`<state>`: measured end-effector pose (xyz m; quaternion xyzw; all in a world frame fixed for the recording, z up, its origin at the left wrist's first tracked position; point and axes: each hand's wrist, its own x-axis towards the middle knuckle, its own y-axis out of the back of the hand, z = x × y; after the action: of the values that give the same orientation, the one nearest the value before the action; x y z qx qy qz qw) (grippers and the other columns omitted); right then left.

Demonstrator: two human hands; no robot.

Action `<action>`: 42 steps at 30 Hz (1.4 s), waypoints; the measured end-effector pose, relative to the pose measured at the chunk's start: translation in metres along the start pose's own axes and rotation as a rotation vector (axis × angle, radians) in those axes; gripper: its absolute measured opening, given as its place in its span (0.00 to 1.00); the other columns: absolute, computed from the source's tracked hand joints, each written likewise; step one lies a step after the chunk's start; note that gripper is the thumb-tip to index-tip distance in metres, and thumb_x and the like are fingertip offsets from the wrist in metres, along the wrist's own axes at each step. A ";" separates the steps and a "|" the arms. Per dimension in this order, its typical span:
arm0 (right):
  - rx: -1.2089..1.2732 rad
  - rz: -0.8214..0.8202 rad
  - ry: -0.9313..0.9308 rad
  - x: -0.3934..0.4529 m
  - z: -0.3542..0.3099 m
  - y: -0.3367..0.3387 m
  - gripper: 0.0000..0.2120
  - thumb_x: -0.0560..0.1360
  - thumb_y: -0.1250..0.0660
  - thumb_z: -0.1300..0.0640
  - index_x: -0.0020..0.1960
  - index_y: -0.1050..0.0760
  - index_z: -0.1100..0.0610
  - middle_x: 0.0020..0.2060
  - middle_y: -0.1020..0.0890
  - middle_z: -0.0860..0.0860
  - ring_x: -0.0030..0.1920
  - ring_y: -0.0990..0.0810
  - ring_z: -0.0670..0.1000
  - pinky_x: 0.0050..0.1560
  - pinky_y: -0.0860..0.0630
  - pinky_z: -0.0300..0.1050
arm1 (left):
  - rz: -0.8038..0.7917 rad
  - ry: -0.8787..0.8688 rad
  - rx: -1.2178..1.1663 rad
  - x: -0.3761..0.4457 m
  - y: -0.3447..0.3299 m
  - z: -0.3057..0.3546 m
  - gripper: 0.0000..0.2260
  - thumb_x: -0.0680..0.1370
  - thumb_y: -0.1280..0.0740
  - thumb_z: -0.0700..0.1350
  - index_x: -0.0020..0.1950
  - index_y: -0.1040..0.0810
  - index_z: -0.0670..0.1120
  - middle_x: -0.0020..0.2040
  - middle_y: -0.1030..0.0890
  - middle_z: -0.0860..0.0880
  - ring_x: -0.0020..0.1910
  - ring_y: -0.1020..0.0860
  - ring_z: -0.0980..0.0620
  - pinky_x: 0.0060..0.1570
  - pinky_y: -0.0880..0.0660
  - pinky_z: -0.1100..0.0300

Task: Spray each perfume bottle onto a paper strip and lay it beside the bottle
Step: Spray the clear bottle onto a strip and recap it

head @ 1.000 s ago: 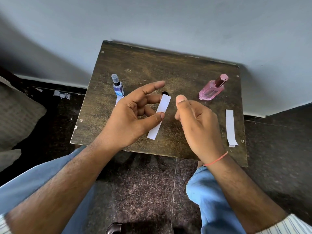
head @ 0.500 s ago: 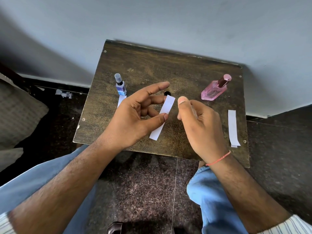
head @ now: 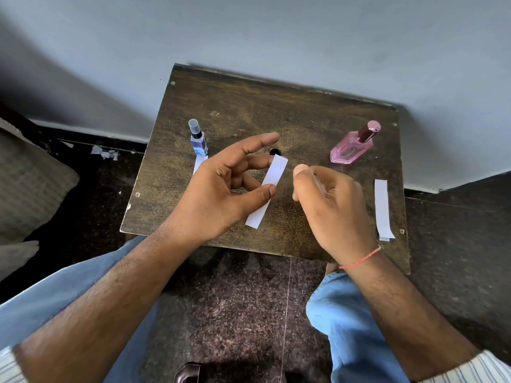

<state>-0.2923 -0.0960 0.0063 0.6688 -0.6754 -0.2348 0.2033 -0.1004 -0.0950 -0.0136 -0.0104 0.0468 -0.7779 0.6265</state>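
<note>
2 left hand (head: 218, 194) fingers pinch a paper strip (head: 267, 188); right hand (head: 331, 205) fingers clenched, contents hidden.

Bottles (head: 198, 139) on table (head: 304, 111), strips (head: 383, 208) beside.

Left hand (head: 218, 189) raised, palm turned right, thumb and a finger pinching a strip (head: 267, 188), index extended far. Right hand (head: 331, 205) curled in a loose fist, thumb uppermost; what it encloses cannot be made out
</note>
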 end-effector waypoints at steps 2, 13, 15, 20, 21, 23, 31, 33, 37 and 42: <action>0.015 0.004 -0.011 0.000 0.000 0.000 0.31 0.78 0.40 0.37 0.36 0.26 0.64 0.28 0.28 0.60 0.28 0.30 0.55 0.33 0.33 0.52 | 0.000 -0.003 0.003 0.000 0.000 0.000 0.32 0.77 0.25 0.28 0.77 0.25 0.51 0.62 0.14 0.46 0.44 0.20 0.45 0.52 0.17 0.62; 0.021 -0.019 -0.038 0.000 -0.001 0.003 0.32 0.81 0.38 0.36 0.36 0.25 0.64 0.24 0.31 0.52 0.29 0.28 0.56 0.33 0.32 0.53 | 0.012 0.004 0.030 0.001 0.003 -0.005 0.34 0.77 0.24 0.29 0.80 0.27 0.49 0.63 0.14 0.45 0.43 0.20 0.44 0.52 0.17 0.60; 0.021 -0.055 -0.044 0.001 0.000 0.002 0.31 0.81 0.39 0.37 0.36 0.25 0.64 0.24 0.31 0.52 0.27 0.31 0.52 0.33 0.32 0.53 | 0.014 0.003 0.031 0.000 0.004 -0.005 0.34 0.77 0.24 0.29 0.79 0.27 0.49 0.63 0.14 0.46 0.43 0.20 0.45 0.51 0.17 0.62; 0.061 -0.031 -0.086 0.004 0.001 -0.002 0.33 0.79 0.38 0.31 0.38 0.23 0.61 0.26 0.27 0.53 0.28 0.29 0.49 0.33 0.29 0.50 | 0.015 0.003 0.056 0.000 0.005 -0.005 0.34 0.77 0.24 0.29 0.79 0.26 0.51 0.64 0.14 0.46 0.43 0.20 0.43 0.51 0.17 0.61; 0.058 -0.013 -0.080 0.005 0.002 -0.002 0.32 0.79 0.37 0.30 0.38 0.23 0.60 0.25 0.27 0.50 0.28 0.29 0.47 0.32 0.30 0.47 | 0.023 0.008 0.065 0.000 0.006 -0.005 0.33 0.77 0.24 0.30 0.78 0.26 0.52 0.64 0.14 0.46 0.43 0.20 0.43 0.51 0.17 0.61; 0.043 0.022 -0.049 0.007 0.004 -0.003 0.27 0.79 0.31 0.33 0.39 0.23 0.56 0.26 0.25 0.43 0.29 0.26 0.43 0.32 0.32 0.37 | 0.065 0.025 0.123 0.000 0.008 -0.006 0.32 0.78 0.24 0.31 0.77 0.24 0.55 0.64 0.14 0.50 0.43 0.19 0.44 0.50 0.16 0.59; -0.134 0.057 0.017 0.031 0.022 -0.019 0.16 0.76 0.22 0.49 0.63 0.16 0.46 0.49 0.12 0.40 0.45 0.17 0.35 0.49 0.23 0.31 | 0.189 0.158 0.461 0.001 0.009 -0.004 0.26 0.78 0.23 0.38 0.71 0.20 0.61 0.55 0.15 0.64 0.39 0.11 0.50 0.50 0.13 0.53; -0.144 0.053 0.041 0.036 0.022 -0.023 0.20 0.76 0.22 0.48 0.67 0.17 0.44 0.54 0.11 0.40 0.48 0.16 0.38 0.53 0.19 0.37 | 0.185 0.171 0.469 0.004 0.008 -0.003 0.27 0.78 0.23 0.38 0.71 0.21 0.61 0.56 0.15 0.63 0.38 0.12 0.53 0.49 0.13 0.50; -0.202 0.040 0.060 0.040 0.022 -0.030 0.19 0.76 0.24 0.44 0.67 0.18 0.40 0.46 0.10 0.42 0.46 0.13 0.44 0.49 0.17 0.46 | 0.170 0.194 0.472 0.009 0.004 0.000 0.27 0.78 0.24 0.38 0.73 0.22 0.60 0.46 0.11 0.58 0.32 0.15 0.59 0.41 0.21 0.64; -0.206 0.051 0.082 0.041 0.028 -0.031 0.13 0.77 0.26 0.43 0.61 0.17 0.40 0.50 0.11 0.40 0.49 0.12 0.46 0.49 0.16 0.51 | 0.161 0.231 0.454 0.012 0.002 0.001 0.27 0.79 0.25 0.39 0.74 0.24 0.61 0.37 0.11 0.52 0.28 0.20 0.51 0.33 0.24 0.64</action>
<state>-0.2852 -0.1353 -0.0363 0.6359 -0.6558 -0.2702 0.3041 -0.1010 -0.1069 -0.0134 0.2230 -0.0572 -0.7123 0.6630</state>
